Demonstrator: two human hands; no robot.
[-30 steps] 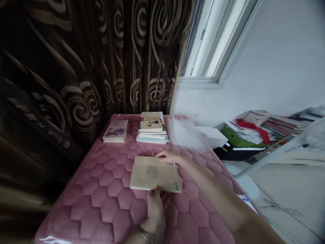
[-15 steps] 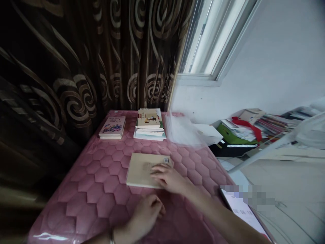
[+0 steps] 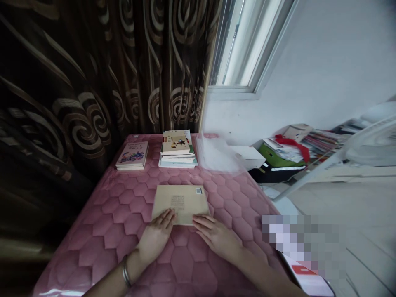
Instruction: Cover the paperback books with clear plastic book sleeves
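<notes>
A tan book lies flat on the pink quilted table cover, with a barcode at its top right and a block of small print in its middle. My left hand rests its outstretched fingertips on the book's lower left part. On the near right corner of the book lie the fingers of my right hand, stretched out flat. Neither hand is wrapped round anything. A metal bangle circles my left wrist.
Two book piles stand at the back: a short pile on the left and a taller stack beside it. Clear plastic sheets lie right of the stack. A phone is at the right edge. Dark curtains hang behind.
My left hand has opened from a loose curl and moved up onto the book. My right hand has slid down to the near edge. The view has shifted slightly.
</notes>
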